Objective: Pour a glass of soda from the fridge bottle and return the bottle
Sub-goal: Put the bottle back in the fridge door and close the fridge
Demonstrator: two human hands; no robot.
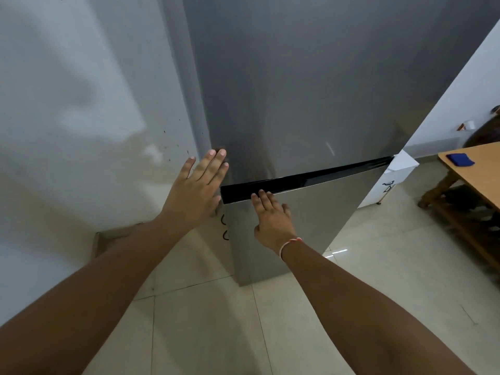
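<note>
A tall grey fridge (311, 90) stands right in front of me, both doors closed, with a black strip (305, 178) between the upper and the lower door. My left hand (196, 190) lies flat with straight fingers against the left edge of the upper door. My right hand (272, 220) rests on the top left of the lower door (297, 228), its fingertips at the black strip. No bottle and no glass are in view.
A white wall (81, 117) runs close along the fridge's left side. At the right stands a wooden table (476, 169) with a blue cloth (460, 159) on it. A white cabinet (392, 182) stands behind the fridge. The floor is pale tile.
</note>
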